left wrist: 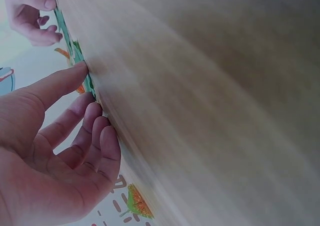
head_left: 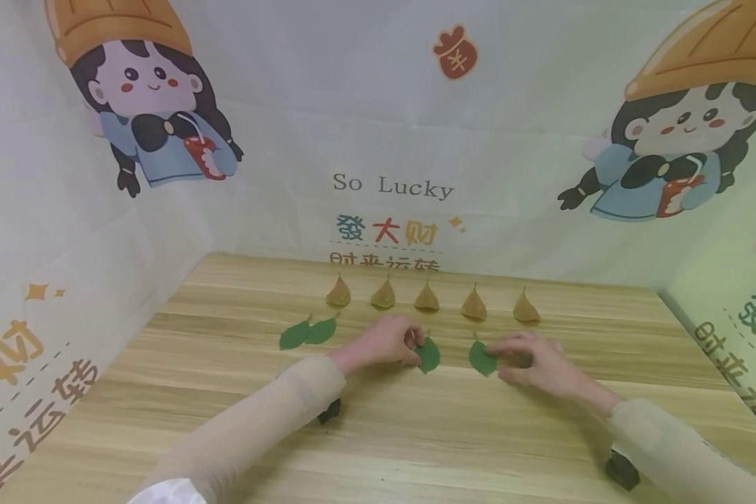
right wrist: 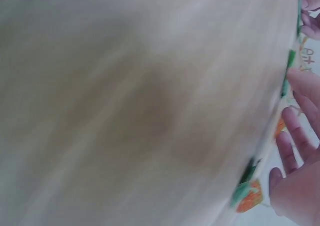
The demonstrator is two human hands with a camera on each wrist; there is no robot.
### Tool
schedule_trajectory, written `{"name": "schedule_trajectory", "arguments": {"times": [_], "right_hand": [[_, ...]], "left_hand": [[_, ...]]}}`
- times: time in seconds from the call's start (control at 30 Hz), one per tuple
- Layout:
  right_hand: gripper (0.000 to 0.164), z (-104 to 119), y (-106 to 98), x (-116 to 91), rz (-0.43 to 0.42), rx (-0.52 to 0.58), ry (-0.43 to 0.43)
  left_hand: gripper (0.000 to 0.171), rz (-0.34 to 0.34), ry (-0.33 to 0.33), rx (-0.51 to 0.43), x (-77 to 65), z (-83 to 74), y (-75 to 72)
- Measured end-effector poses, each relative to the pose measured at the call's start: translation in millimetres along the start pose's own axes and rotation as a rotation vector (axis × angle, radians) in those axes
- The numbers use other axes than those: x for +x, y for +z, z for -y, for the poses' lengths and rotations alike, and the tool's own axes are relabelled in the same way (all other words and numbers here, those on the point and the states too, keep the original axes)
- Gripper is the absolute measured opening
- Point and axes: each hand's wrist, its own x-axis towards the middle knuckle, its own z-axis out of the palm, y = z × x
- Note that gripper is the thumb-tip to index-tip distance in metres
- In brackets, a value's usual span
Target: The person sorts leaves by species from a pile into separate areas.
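My left hand (head_left: 387, 343) reaches over the wooden table, with thumb and index fingertips at the left edge of a green leaf (head_left: 428, 355). The thumb (left wrist: 65, 80) and index finger stand apart at that leaf in the left wrist view. To the right, my right hand (head_left: 538, 360) has its index fingertip on another green leaf (head_left: 481, 359), with the thumb lower, near the leaf's edge. Both of these leaves lie on the table, stems away from me. Two more green leaves, a left one (head_left: 294, 335) and a right one (head_left: 322, 330), lie overlapping beyond the left forearm.
Along the back of the table (head_left: 466, 441) runs a row of several yellow-brown leaves (head_left: 426, 299), spaced apart with stems up. A printed cloth (head_left: 277, 210) hangs behind and at both sides. Dark objects show under each wrist, one of them by the right sleeve (head_left: 622, 470).
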Motion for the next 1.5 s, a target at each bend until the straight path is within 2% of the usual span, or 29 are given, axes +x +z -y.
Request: {"name": "schedule_trajectory", "arguments": {"times": [0.2, 0.37, 0.47, 0.77, 0.9, 1.03, 1.23, 1.5], "right_hand": [[0.035, 19, 0, 13, 0.014, -0.049, -0.031], [0.036, 29, 15, 30, 0.037, -0.044, -0.113], [0.037, 34, 23, 38, 0.053, -0.062, -0.135], [0.040, 43, 36, 46, 0.102, -0.101, -0.118], [0.039, 45, 36, 47, 0.119, -0.105, -0.116], [0.039, 48, 33, 49, 0.143, -0.112, -0.110], [0.039, 50, 32, 50, 0.166, -0.120, -0.101], [0.040, 47, 33, 51, 0.162, -0.122, -0.103]], "left_hand": [[0.024, 0.003, -0.002, -0.008, 0.0, -1.2, -1.1], [0.025, 0.007, -0.002, -0.027, -0.2, -2.2, -1.9], [0.026, 0.011, -0.012, -0.041, -0.3, -2.9, -1.8], [0.026, 0.018, -0.013, -0.024, 2.0, -2.7, 2.8], [0.024, 0.033, -0.012, -0.082, 2.1, 0.2, -0.7], [0.023, 0.036, -0.019, -0.124, -0.6, 4.9, -9.6], [0.022, 0.008, 0.025, -0.135, -13.2, 15.2, -32.1], [0.020, -0.121, 0.018, -0.066, -40.2, 40.5, -67.2]]}}
